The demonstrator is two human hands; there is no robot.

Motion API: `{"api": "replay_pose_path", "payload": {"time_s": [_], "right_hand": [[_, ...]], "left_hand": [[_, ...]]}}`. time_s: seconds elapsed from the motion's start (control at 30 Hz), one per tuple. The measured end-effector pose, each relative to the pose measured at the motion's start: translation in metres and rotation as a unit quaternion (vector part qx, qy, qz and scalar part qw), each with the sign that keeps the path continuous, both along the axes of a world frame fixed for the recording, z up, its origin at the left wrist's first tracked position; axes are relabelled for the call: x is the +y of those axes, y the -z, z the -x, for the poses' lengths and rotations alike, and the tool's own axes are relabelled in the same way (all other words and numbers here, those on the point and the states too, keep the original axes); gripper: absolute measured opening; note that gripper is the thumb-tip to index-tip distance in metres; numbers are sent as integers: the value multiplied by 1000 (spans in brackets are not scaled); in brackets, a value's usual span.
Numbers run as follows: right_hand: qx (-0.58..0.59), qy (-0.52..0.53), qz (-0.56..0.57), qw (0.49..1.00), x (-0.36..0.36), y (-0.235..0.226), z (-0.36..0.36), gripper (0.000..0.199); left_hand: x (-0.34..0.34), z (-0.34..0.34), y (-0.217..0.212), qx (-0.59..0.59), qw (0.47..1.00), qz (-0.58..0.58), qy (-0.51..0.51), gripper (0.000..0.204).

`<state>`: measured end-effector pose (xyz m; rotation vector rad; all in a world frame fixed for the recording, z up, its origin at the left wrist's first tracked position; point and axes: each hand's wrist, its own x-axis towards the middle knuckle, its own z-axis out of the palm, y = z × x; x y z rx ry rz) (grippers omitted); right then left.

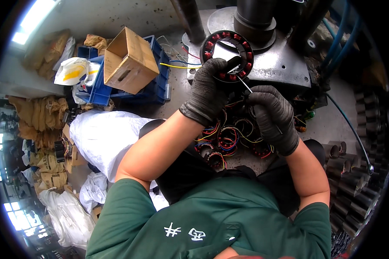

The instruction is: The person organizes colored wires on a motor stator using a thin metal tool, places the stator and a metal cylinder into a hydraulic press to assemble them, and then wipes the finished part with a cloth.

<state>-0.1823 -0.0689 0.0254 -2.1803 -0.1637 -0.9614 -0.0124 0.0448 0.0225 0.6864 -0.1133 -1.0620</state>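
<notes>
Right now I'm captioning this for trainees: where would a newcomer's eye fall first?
Probably the black ring with red windings at upper centre, held in the gloved left hand while the right hand holds a thin rod at its lower edge. Below are similar rings with coloured wires; at upper left, an open cardboard box sits over blue crates.

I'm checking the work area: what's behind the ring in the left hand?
Behind the ring is a shiny metal plate; whatever the ring and left hand cover is hidden.
</notes>
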Motion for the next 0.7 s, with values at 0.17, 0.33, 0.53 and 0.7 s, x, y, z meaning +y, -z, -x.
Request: {"api": "replay_pose_path", "payload": {"time_s": [0.17, 0.33, 0.53, 0.7], "right_hand": [[5, 12, 7, 1000, 2, -7, 3, 22], [2, 10, 4, 1000, -1, -9, 4, 21], [-15, 22, 15, 1000, -1, 0, 3, 25], [-24, 24, 47, 998, 5, 11, -3, 29]], "left_hand": [[-1, 3, 1, 21, 1000, -1, 10, 38], [-2, 0, 5, 43, 999, 12, 16, 39], [-6, 7, 2, 61, 998, 14, -3, 34], [-14, 5, 4, 95, 992, -37, -71, 48]]}}
